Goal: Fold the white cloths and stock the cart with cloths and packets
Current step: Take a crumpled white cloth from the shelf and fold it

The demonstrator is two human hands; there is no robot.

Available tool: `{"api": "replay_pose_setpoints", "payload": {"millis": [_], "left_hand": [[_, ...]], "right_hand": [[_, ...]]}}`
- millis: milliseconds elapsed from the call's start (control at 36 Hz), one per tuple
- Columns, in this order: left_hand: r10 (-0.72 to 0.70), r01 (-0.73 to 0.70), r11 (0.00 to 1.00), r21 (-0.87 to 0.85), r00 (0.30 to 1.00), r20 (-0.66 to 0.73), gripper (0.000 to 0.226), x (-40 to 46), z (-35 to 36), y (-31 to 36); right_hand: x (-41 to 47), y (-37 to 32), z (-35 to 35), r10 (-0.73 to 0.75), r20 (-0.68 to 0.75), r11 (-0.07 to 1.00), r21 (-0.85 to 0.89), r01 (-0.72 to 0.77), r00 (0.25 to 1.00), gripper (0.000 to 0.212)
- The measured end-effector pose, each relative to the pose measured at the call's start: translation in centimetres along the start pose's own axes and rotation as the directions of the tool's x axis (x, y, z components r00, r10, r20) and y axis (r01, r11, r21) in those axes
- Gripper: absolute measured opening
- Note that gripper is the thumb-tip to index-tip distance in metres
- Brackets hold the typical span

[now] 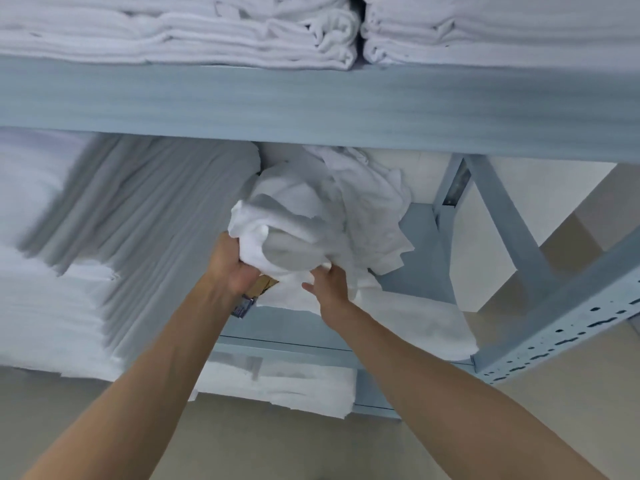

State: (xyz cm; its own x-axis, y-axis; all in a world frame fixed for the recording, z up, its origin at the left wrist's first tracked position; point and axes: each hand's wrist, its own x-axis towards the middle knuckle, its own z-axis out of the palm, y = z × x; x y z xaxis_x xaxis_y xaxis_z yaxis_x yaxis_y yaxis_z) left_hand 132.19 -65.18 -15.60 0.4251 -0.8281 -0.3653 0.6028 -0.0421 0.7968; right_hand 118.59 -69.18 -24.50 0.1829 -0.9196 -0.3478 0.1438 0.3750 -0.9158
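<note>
A crumpled bundle of white cloths [304, 216] sits on the middle level of a grey-blue metal shelf [311, 98]. My left hand [232, 265] grips the bundle's lower left side from beneath. My right hand [329, 285] holds the bundle's lower right edge, its fingers partly buried in the fabric. A brown cardboard piece with a dark label [254, 292] pokes out under my left hand. No cart or packets are in view.
Folded white towels [207, 32] are stacked on the top level. A tall pile of folded white and grey linen [104, 237] fills the left of the middle level. More folded cloths [294, 386] lie on the level below. A perforated shelf upright [561, 334] slants at the right.
</note>
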Motion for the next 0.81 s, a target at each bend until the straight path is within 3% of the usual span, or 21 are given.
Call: {"api": "replay_pose_setpoints", "payload": {"millis": [111, 167, 278, 389, 500, 583, 694, 806], "left_hand": [[-0.079, 0.088, 0.993, -0.079, 0.991, 0.108, 0.028, -0.2, -3.0, -0.6], [-0.119, 0.124, 0.985, -0.118, 0.991, 0.055, 0.031, 0.1, -4.3, -1.1], [-0.068, 0.049, 0.985, -0.163, 0.991, -0.112, 0.027, 0.3, -6.0, -2.0], [-0.080, 0.048, 0.979, -0.196, 0.984, -0.156, 0.022, -1.0, -6.2, -3.6], [-0.067, 0.049, 0.989, -0.137, 0.989, -0.133, 0.023, -3.1, -5.4, -4.9], [-0.046, 0.041, 0.996, -0.082, 0.997, -0.061, 0.026, -4.6, -5.1, -5.5], [0.073, -0.072, 0.995, 0.067, 0.997, -0.014, 0.019, -7.7, -4.6, -5.8], [0.093, -0.092, 0.995, 0.039, 0.996, -0.004, 0.034, -11.0, -5.4, -6.2]], "right_hand": [[-1.8, -0.1, 1.6, -0.032, 0.025, 0.996, 0.087, 0.030, 0.999, 0.022], [-2.5, -0.4, 1.8, -0.016, 0.022, 0.987, 0.162, 0.012, 1.000, 0.020], [-3.6, -2.4, 1.3, 0.041, 0.019, 0.936, 0.348, -0.045, 0.999, 0.016], [-5.2, -5.9, 0.8, 0.041, 0.034, 0.874, 0.483, -0.052, 0.999, 0.013], [-7.7, -9.0, 0.3, -0.029, 0.135, 0.850, 0.525, -0.047, 0.990, 0.034], [-10.2, -10.1, -0.3, -0.056, 0.229, 0.843, 0.533, -0.078, 0.972, 0.027], [-13.6, -9.3, -1.1, -0.095, 0.345, 0.874, 0.477, -0.087, 0.934, 0.021], [-16.9, -7.8, -1.7, -0.099, 0.360, 0.884, 0.460, -0.084, 0.928, 0.024]]}}
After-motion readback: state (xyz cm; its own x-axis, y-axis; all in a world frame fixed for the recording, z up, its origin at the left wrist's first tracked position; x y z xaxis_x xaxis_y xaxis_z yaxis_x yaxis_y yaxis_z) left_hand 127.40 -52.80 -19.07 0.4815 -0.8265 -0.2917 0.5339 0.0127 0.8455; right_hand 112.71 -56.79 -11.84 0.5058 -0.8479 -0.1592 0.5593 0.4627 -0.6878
